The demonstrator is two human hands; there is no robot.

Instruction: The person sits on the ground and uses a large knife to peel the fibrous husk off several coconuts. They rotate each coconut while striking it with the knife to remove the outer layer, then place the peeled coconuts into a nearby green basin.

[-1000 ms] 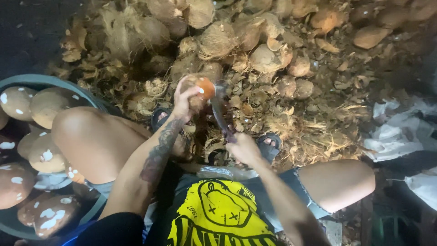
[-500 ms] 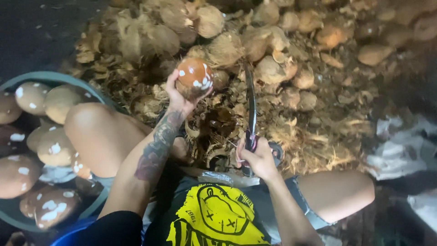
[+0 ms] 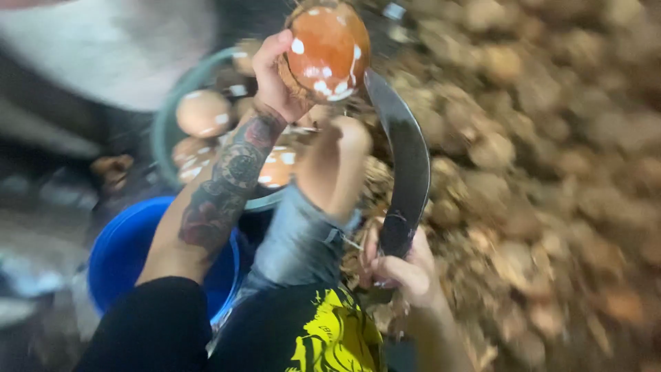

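Husk heap (image 3: 551,172) fills the ground on the right (blurred). Left hand (image 3: 275,76) grips a peeled brown coconut (image 3: 327,48) raised above a teal basin (image 3: 165,131) of coconuts; right hand (image 3: 403,272) clenches a curved blade (image 3: 406,172), tip near the coconut.

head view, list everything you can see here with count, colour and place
coconut: one, brown with white patches, held up at top centre
knife: one, dark curved blade, right of the coconut
basin: one, teal rim, behind the left arm, holding several peeled coconuts
bucket: one, blue, lower left
husk pile: many pieces, tan, blurred, right side
left hand: grips the coconut, forearm tattooed
right hand: grips the knife handle
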